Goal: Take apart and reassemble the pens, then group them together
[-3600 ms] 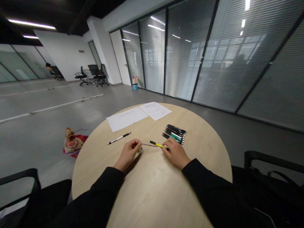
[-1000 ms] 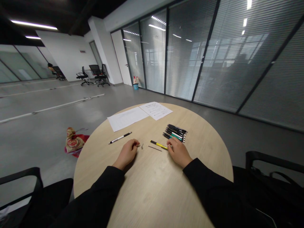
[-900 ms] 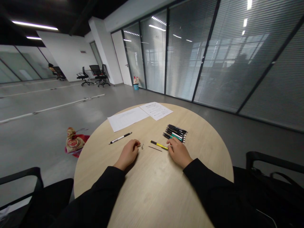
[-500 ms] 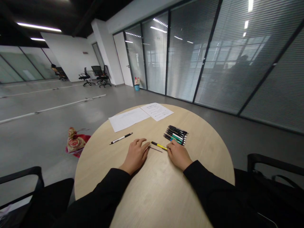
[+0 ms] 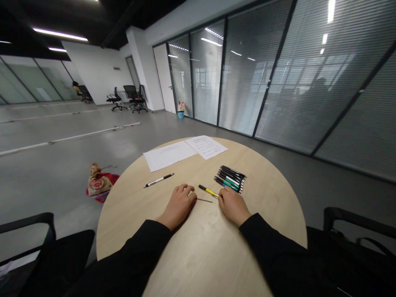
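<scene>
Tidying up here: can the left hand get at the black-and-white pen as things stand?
Probably yes: nothing lies on the tabletop between the left hand and the black-and-white pen, just beyond it.

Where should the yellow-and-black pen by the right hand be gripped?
Pinch the yellow barrel of the yellow-and-black pen at its middle, coming from above with the right hand. The pen lies flat, its end at that hand's fingers, and a thin dark rod lies close beside it, so a top pinch likely clears the rod.
</scene>
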Available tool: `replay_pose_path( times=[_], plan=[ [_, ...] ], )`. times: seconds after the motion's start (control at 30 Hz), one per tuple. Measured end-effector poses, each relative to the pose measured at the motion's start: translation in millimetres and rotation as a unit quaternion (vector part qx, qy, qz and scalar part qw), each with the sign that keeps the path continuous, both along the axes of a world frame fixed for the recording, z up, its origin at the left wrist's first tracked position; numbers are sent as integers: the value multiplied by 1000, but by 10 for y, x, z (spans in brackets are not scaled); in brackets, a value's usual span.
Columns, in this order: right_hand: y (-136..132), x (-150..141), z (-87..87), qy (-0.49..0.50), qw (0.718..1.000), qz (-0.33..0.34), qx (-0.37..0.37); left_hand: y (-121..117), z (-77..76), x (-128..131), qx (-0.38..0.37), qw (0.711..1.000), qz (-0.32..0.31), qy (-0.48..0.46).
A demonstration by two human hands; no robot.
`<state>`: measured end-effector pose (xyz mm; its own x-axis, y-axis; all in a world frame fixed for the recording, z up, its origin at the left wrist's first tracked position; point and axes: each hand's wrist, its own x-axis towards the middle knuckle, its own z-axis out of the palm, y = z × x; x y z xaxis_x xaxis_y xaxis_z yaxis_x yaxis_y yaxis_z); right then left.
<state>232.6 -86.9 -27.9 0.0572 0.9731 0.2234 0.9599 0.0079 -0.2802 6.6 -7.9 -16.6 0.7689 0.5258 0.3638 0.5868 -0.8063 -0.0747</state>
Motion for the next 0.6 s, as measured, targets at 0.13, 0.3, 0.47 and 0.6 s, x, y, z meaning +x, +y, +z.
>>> replay_pose_path(
  times=[0.13,0.3,0.47,0.6],
  plan=[
    [5,1,-9,15,1000,-4,3,-35,33,30,33,998,-13,59],
    [6,-6,-5,13,1000,-15,-2,-67,59,61,61,994,-13,87],
    [15,14,-25,18,999,-30,2,-92,86,48,50,997,-17,60],
    [25,45,-44,42,999,-32,11,-86,118,-4,24,1000,-6,8]
  ],
)
